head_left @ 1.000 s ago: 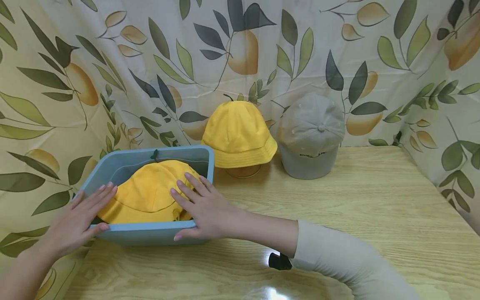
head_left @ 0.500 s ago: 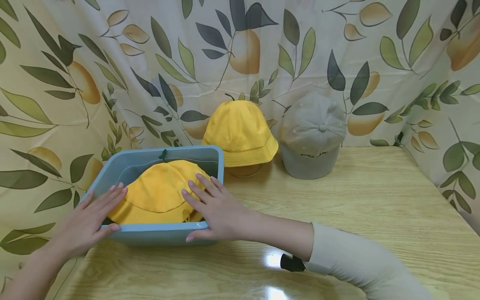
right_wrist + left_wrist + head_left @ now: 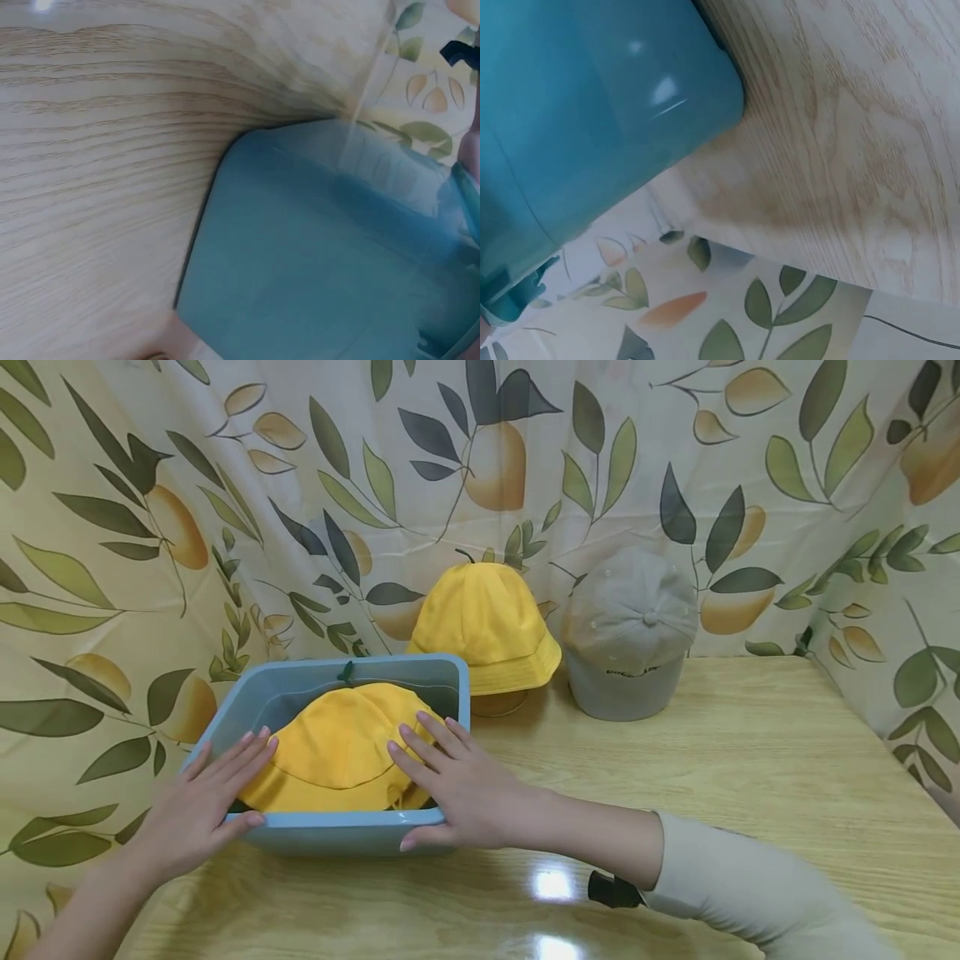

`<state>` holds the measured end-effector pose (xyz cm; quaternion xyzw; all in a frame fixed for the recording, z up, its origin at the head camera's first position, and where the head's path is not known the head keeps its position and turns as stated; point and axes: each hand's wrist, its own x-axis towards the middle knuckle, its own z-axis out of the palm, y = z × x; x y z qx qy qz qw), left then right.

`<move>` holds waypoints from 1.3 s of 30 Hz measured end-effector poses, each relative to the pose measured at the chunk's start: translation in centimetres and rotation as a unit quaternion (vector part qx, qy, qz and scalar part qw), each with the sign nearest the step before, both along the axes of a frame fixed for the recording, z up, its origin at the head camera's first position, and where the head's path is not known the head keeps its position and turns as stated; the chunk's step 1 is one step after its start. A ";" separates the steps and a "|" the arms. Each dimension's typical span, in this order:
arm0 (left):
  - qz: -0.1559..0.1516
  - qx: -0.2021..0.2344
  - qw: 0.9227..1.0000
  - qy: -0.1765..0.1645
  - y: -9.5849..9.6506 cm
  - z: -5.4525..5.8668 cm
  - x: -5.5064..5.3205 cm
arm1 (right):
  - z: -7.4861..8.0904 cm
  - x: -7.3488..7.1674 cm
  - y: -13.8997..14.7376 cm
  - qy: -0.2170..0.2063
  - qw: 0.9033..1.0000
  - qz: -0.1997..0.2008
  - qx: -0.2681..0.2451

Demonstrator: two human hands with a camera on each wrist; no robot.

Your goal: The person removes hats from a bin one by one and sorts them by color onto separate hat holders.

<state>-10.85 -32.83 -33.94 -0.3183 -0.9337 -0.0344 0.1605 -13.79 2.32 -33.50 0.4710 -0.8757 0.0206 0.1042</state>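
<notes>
A blue plastic bin (image 3: 337, 837) stands on the table, its walls filling much of the left wrist view and right wrist view. Inside it lies a yellow bucket hat (image 3: 341, 739) with a small green stem behind its crown. My left hand (image 3: 193, 817) rests at the bin's left front corner, fingers straight, tips at the hat's edge. On the right front corner lies my right hand (image 3: 476, 797), its fingers straight and spread over the hat's right side. Both thumbs point inward along the front rim. Palms and rim contact are partly hidden.
Behind the bin, a second yellow bucket hat (image 3: 486, 627) sits on a round stand. A grey baseball cap (image 3: 632, 622) stands to its right. A leaf-print curtain (image 3: 585, 452) hangs behind and at both sides of the wooden table (image 3: 750, 760).
The bin, with the yellow hat in it, has slid a little to the right along with both hands. The head view has shifted slightly. The other hat and the cap stay put.
</notes>
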 end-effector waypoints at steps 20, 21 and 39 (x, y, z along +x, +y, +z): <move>0.025 -0.022 0.999 -0.007 2.2 -0.1 0.3 | 0.1 0.6 2.4 -0.019 1.000 -0.003 -0.014; 0.028 -0.024 0.999 -0.007 2.4 -0.1 0.4 | 0.1 0.7 2.5 -0.022 1.000 -0.004 -0.014; 0.032 -0.020 0.999 -0.008 4.7 -0.1 0.6 | -0.3 1.3 4.8 0.006 0.999 0.011 -0.033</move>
